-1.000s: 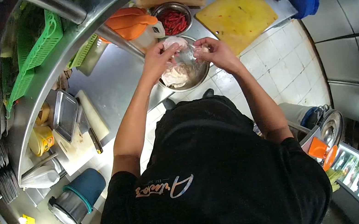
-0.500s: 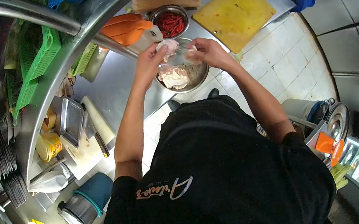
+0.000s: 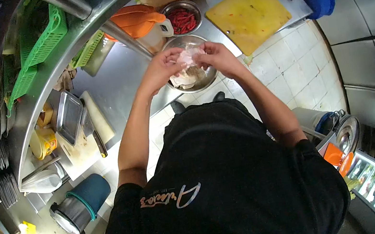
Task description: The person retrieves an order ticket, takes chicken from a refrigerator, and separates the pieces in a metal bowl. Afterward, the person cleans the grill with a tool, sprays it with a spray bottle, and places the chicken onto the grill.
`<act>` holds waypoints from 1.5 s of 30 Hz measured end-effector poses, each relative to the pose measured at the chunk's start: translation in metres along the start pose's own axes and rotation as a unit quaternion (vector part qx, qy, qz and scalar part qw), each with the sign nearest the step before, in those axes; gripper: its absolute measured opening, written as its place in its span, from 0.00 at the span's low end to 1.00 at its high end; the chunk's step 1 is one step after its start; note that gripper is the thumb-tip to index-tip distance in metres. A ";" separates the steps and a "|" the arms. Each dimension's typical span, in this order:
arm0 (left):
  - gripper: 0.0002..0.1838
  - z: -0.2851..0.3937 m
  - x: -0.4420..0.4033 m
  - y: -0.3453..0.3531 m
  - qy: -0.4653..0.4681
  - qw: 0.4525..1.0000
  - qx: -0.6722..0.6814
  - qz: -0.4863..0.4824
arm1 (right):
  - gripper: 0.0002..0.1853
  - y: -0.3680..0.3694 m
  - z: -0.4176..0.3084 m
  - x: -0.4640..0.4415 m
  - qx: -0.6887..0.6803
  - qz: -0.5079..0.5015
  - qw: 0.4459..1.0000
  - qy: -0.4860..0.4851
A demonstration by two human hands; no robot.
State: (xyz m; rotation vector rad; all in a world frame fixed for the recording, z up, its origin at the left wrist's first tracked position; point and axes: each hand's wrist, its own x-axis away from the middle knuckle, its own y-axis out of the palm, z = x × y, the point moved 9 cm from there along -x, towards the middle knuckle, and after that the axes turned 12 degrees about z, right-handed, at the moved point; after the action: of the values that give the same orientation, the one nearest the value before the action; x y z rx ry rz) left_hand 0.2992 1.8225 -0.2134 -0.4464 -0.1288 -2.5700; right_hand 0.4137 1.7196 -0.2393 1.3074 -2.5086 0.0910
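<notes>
A: Pale meat piece (image 3: 192, 57), by the look: location?
B: Upper centre of frame, over metal bowl (image 3: 207, 81)
A: Grip?
B: Left hand (image 3: 161, 71) and right hand (image 3: 219, 59), thumbs and fingers drawn together on opposite edges of same piece; exact contact of fingertips partly hidden
A: Lie from each hand?
B: Just rightward of left, just leftward of right; neither hand clearly nearer. Long axis: unclear, outline crumpled
A: Also listed?
B: Second pale piece (image 3: 183, 82), in bowl, lower in frame than held piece; bowl of red chillies (image 3: 183, 21), just above in frame; yellow board (image 3: 250, 19), upper right of frame
</notes>
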 end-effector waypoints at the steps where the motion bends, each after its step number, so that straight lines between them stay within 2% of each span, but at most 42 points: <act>1: 0.21 -0.002 0.004 0.000 -0.013 1.000 -0.023 -0.002 | 0.11 -0.002 0.006 0.004 0.006 0.011 1.000 0.019; 4: 0.19 -0.017 0.015 -0.002 -0.049 0.997 -0.057 0.014 | 0.11 -0.001 0.015 0.025 0.007 0.048 0.997 0.055; 7: 0.18 -0.016 0.023 -0.005 -0.057 0.985 -0.157 0.053 | 0.12 0.002 0.040 0.029 0.022 0.057 0.995 0.076; 8: 0.18 -0.016 0.019 -0.009 0.006 0.969 -0.235 0.079 | 0.15 0.000 0.054 0.023 0.092 0.063 0.992 0.060; 10: 0.19 -0.026 0.018 -0.014 0.128 0.906 -0.381 0.132 | 0.18 -0.011 0.032 0.023 0.250 0.145 0.956 -0.056; 11: 0.19 -0.025 0.018 -0.014 0.134 0.902 -0.387 0.138 | 0.19 -0.011 0.018 0.021 0.325 0.179 0.921 -0.116; 15: 0.18 -0.021 0.028 -0.012 0.174 0.889 -0.392 0.161 | 0.16 -0.003 -0.005 -0.009 0.425 0.112 0.836 -0.328; 16: 0.17 -0.016 0.027 -0.011 0.193 0.886 -0.388 0.167 | 0.17 0.006 -0.002 -0.014 0.458 0.056 0.824 -0.329; 19: 0.16 -0.014 0.025 -0.014 0.183 0.891 -0.379 0.169 | 0.16 0.028 0.017 -0.027 0.547 0.026 0.723 -0.423; 20: 0.15 -0.011 0.027 -0.017 0.197 0.885 -0.386 0.172 | 0.16 0.030 0.025 -0.036 0.578 0.003 0.723 -0.380; 23: 0.13 -0.004 0.028 -0.024 0.227 0.871 -0.393 0.187 | 0.14 0.040 0.028 -0.047 0.634 -0.032 0.661 -0.400; 25: 0.12 -0.003 0.026 -0.029 0.230 0.875 -0.378 0.198 | 0.13 0.018 0.028 -0.064 0.538 0.030 0.803 -0.255; 26: 0.12 -0.003 0.023 -0.030 0.220 0.881 -0.371 0.194 | 0.13 0.008 0.031 -0.070 0.480 0.059 0.857 -0.178; 28: 0.12 -0.005 0.017 -0.031 0.196 0.895 -0.356 0.185 | 0.13 -0.002 0.039 -0.072 0.372 0.059 0.917 -0.135; 29: 0.13 -0.005 0.013 -0.030 0.227 0.889 -0.348 0.192 | 0.13 -0.007 0.044 -0.072 0.315 0.059 0.941 -0.110; 30: 0.13 -0.006 0.006 -0.028 0.259 0.881 -0.342 0.198 | 0.12 -0.010 0.057 -0.071 0.248 0.042 0.968 -0.015; 31: 0.14 -0.007 0.000 -0.026 0.292 0.873 -0.336 0.202 | 0.10 -0.008 0.058 -0.068 0.169 0.028 0.985 0.008; 33: 0.15 -0.025 -0.023 -0.022 0.201 0.945 -0.209 0.153 | 0.07 -0.002 0.061 -0.061 0.006 0.003 0.998 0.054; 35: 0.16 -0.038 -0.035 -0.017 0.102 0.990 -0.048 0.089 | 0.08 0.005 0.057 -0.052 -0.074 -0.026 0.993 0.083; 37: 0.18 -0.044 -0.039 -0.007 -0.006 0.990 0.140 0.009 | 0.09 0.004 0.046 -0.041 -0.129 -0.029 0.986 0.105; 39: 0.17 -0.036 -0.036 -0.005 -0.027 0.989 0.143 -0.009 | 0.09 0.009 0.029 -0.026 -0.160 -0.008 0.979 0.123; 43: 0.16 -0.042 -0.043 -0.007 -0.030 0.995 0.097 -0.019 | 0.12 0.010 0.017 -0.017 -0.064 -0.018 0.996 0.063; 45: 0.16 -0.038 -0.043 -0.008 -0.013 0.996 0.087 0.012 | 0.13 0.011 0.019 -0.018 -0.025 -0.023 0.999 0.042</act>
State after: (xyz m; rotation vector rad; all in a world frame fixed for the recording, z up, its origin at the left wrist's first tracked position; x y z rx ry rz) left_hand 0.3191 1.8436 -0.2641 -0.4128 -0.3523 -2.5034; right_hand 0.4099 1.7363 -0.2621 1.3136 -2.3942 0.0696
